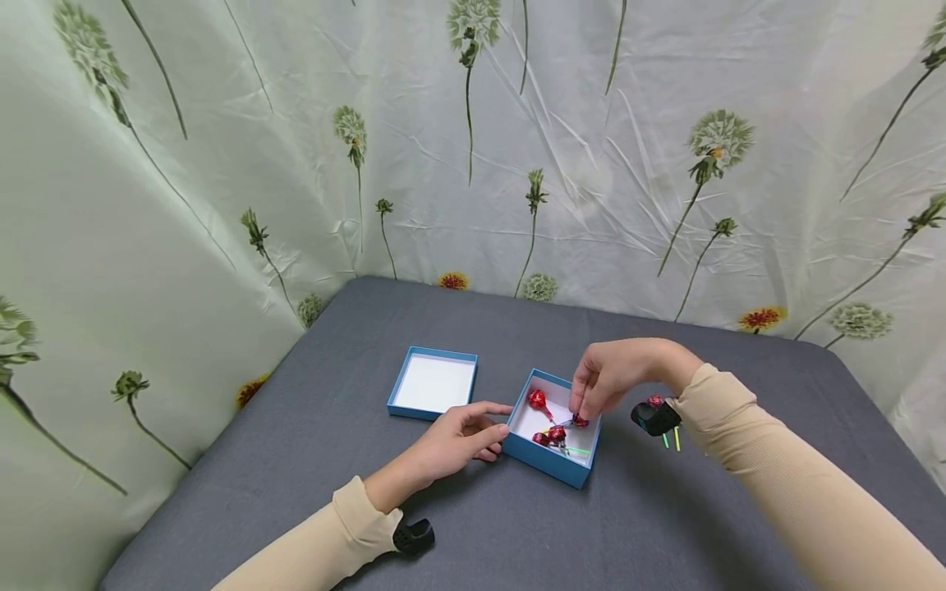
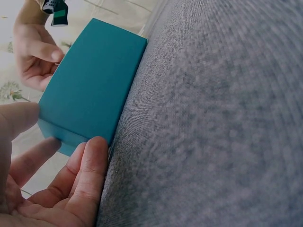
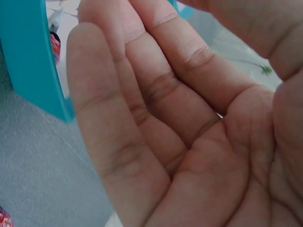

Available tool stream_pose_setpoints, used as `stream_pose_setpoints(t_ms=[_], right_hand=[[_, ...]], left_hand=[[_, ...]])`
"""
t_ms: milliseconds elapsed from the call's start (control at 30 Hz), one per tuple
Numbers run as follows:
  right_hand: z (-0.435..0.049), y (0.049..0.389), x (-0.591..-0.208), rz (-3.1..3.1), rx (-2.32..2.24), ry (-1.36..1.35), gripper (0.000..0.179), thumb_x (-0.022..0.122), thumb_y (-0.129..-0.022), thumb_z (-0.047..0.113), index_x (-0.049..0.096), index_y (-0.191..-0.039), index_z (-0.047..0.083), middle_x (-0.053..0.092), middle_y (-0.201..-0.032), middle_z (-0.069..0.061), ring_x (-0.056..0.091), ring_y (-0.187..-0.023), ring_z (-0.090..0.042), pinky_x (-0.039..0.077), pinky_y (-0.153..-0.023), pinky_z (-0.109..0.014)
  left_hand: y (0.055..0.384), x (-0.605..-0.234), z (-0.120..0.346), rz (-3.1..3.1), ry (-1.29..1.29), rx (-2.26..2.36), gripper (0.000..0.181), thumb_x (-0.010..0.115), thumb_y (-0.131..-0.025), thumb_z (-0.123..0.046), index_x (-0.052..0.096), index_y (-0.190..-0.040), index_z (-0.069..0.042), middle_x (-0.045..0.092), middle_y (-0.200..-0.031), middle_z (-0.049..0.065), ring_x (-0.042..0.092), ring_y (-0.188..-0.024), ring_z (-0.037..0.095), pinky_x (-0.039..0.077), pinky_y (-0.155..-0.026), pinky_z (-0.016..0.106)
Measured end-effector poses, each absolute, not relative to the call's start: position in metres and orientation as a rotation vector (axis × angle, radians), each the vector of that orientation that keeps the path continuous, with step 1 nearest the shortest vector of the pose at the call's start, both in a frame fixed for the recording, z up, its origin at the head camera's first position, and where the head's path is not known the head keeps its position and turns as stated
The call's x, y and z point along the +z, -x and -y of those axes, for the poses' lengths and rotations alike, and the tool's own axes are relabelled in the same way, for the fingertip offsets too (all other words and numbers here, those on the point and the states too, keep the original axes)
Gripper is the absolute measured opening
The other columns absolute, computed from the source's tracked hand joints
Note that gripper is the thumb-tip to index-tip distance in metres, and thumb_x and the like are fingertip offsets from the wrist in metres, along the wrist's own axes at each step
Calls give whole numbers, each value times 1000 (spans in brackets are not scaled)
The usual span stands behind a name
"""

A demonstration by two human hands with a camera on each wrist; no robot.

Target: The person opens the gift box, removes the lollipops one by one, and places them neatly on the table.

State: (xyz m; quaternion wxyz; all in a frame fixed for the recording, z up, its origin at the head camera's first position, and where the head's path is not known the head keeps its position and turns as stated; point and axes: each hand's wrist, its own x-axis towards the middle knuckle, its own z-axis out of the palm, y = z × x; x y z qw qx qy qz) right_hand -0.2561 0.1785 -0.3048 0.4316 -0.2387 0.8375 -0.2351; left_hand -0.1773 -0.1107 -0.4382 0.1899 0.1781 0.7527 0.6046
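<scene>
An open blue box (image 1: pixel 545 456) with a white inside holds several red-wrapped lollipops (image 1: pixel 537 399). My left hand (image 1: pixel 460 443) rests against its left end, with thumb and fingers touching the wall near the corner; the left wrist view shows them on the teal-looking box (image 2: pixel 94 80). Over the box's right side, my right hand (image 1: pixel 609 373) reaches down and pinches a lollipop (image 1: pixel 581 421) at the fingertips. The right wrist view shows the right hand's palm (image 3: pixel 208 179) and bent fingers beside the box wall (image 3: pixel 28 56); the fingertips are cut off there.
A blue box lid (image 1: pixel 432 382), white inside, lies left of the box. Under the right wrist is at least one more lollipop (image 1: pixel 654 400), with yellow and green sticks (image 1: pixel 677 438) showing. Grey cloth (image 1: pixel 517 542) covers the table; a flowered curtain (image 1: pixel 414 180) hangs behind.
</scene>
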Motion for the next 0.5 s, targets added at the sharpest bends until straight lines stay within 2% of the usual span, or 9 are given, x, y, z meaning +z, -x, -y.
stream_pose_setpoints(t_ms=[100, 200, 500], right_hand=[[-171, 255, -309, -2084, -539, 583, 13, 77, -97, 12, 78, -106, 3, 70, -89, 5, 58, -84, -9, 54, -78, -22], [-164, 254, -313, -2088, -497, 564, 8, 77, -96, 9, 78, -102, 5, 68, -88, 5, 58, -79, -9, 54, -75, -21], [-151, 254, -323, -2079, -417, 527, 8, 78, -96, 4, 79, -103, 4, 74, -97, 0, 63, -83, -8, 62, -82, -23]], left_hand=[[177, -438, 111, -2111, -501, 1703, 44, 66, -109, -27, 62, -148, -9, 73, -104, 10, 72, -90, 16, 66, -84, 29], [178, -439, 111, -2106, -500, 1705, 44, 66, -109, -27, 62, -148, -9, 73, -104, 10, 72, -90, 16, 66, -84, 29], [179, -441, 110, -2103, -502, 1707, 44, 66, -109, -26, 62, -149, -9, 73, -104, 10, 73, -90, 16, 66, -84, 30]])
